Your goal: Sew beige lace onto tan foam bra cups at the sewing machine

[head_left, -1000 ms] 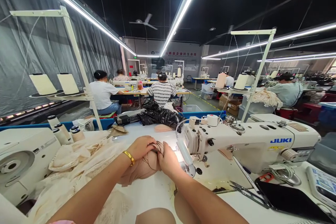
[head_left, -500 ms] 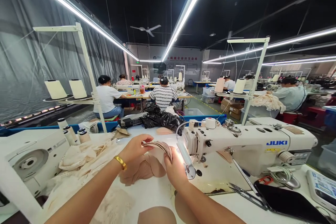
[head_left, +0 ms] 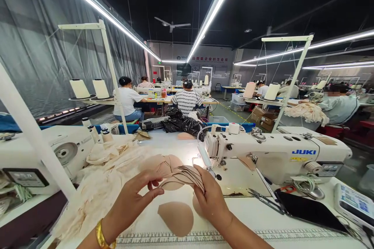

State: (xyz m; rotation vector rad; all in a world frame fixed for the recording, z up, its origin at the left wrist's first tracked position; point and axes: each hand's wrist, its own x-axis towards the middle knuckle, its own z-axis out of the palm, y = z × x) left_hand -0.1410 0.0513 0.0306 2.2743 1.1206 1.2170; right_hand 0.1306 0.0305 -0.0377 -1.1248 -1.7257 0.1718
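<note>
**K:** Since the earlier frames the stack of tan cups has lifted off the pile and fanned out; head has dipped, so the ruler strip at the table edge now shows.

**M:** Left to right?

**K:** Cream fabric heap (head_left: 102, 171) far left. Left hand (head_left: 131, 202), gold bangle, fingers spread and pinching the lower left edge of the fanned cup stack (head_left: 182, 175). Right hand (head_left: 212, 200) clamped on the stack's right end, thumb on top. Stack is held in the air, just in front of the needle area.

**M:** Progress?

**K:** Judging by layout: one single cup (head_left: 177, 218) lies flat on the table (head_left: 263, 218) below the hands, another peeks out behind the right hand. Most of the stack is not yet separated, nothing under the presser foot. Early, I'd say.

**M:** Readable text?

**K:** "JUKI" in blue on the sewing machine (head_left: 277, 153). Red characters on the far wall banner, too small to read. Scissors (head_left: 264, 198) and a dark phone (head_left: 309, 210) right of the machine bed.
</note>
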